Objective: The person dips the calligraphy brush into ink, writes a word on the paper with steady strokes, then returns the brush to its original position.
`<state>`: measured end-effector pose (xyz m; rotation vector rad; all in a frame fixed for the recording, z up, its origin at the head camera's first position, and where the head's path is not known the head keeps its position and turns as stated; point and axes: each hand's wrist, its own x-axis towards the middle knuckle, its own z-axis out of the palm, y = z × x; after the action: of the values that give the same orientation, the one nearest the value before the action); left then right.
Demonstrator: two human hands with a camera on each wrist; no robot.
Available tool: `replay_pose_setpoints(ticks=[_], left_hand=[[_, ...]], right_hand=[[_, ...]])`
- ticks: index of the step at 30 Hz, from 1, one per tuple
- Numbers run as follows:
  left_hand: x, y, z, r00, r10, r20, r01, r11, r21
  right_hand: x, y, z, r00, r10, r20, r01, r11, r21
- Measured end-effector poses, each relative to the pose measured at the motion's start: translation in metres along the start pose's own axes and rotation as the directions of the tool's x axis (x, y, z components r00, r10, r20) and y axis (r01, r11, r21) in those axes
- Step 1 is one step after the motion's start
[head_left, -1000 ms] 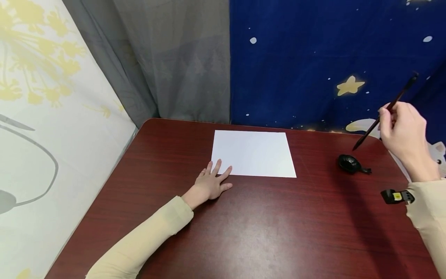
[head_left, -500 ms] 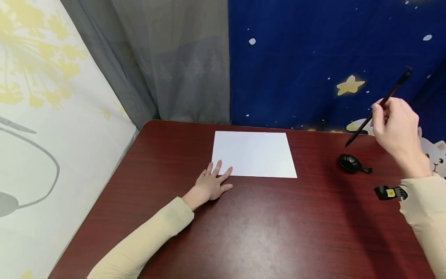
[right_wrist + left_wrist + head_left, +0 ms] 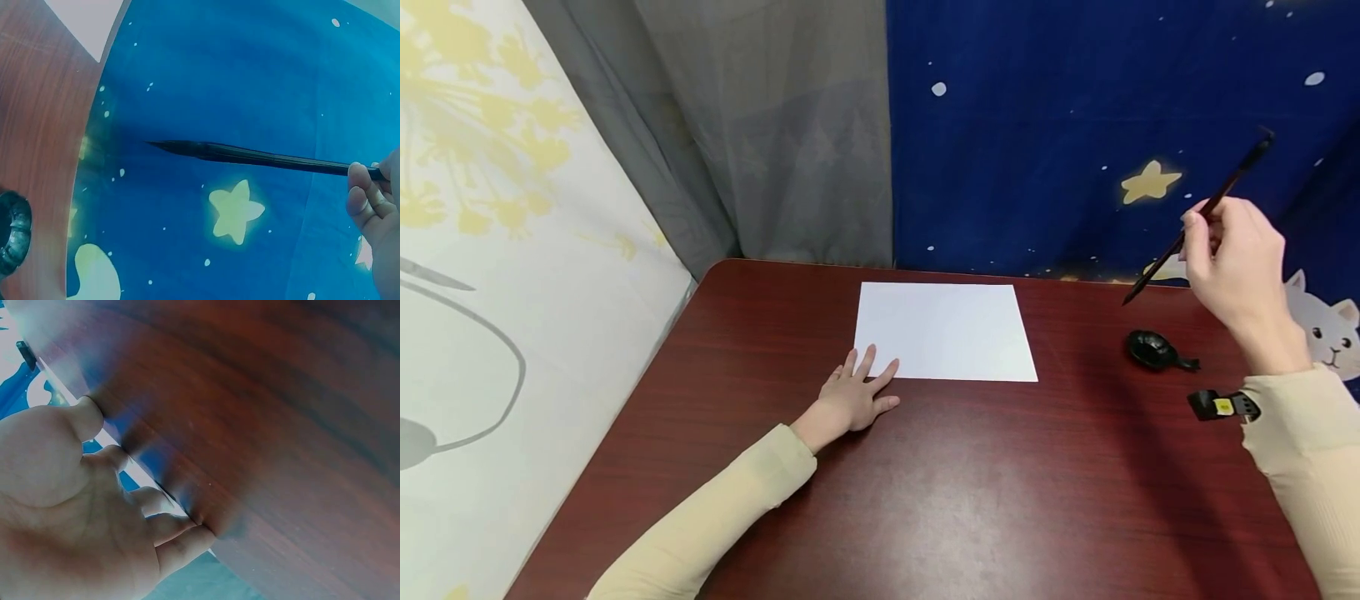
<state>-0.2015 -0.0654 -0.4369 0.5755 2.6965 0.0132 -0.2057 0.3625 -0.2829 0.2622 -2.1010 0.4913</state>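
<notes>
My right hand [image 3: 1243, 258] pinches a dark ink brush [image 3: 1165, 265] midway along its handle, its tip slanting down and to the left. In the right wrist view the brush [image 3: 262, 155] shows a pointed black tip. Below the tip sits a small black ink dish [image 3: 1152, 349] with a short stem-like handle. My left hand [image 3: 853, 398] lies with spread fingers over the near left corner of a white sheet of paper [image 3: 947, 329]. In the left wrist view the fingertips of the left hand [image 3: 100, 494] rest down on the surface.
The dark red-brown table [image 3: 925, 500] ends at the back against a grey curtain [image 3: 805, 150] and a blue star-printed curtain [image 3: 1037, 150]. On the left runs a white patterned wall covering [image 3: 512, 333]. A black strap device [image 3: 1221, 406] sits at the right wrist.
My right hand has moved left and slightly up with the brush, its tip now just left of the ink dish. The left hand and paper stay put.
</notes>
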Motion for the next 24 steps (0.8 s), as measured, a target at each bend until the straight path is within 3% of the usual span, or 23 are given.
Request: replay_pose_setpoints(ticks=[9, 24], left_hand=[[0.0, 0.0, 0.001, 1.0, 0.004, 0.003, -0.004, 1.0, -0.016], [0.001, -0.001, -0.001, 1.0, 0.01, 0.008, -0.01, 1.0, -0.022]], right_hand=[[0.007, -0.012, 0.002, 1.0, -0.011, 0.024, 0.01, 1.0, 0.021], [0.02, -0.027, 0.009, 0.999, -0.03, -0.014, 0.031, 0.998, 0.063]])
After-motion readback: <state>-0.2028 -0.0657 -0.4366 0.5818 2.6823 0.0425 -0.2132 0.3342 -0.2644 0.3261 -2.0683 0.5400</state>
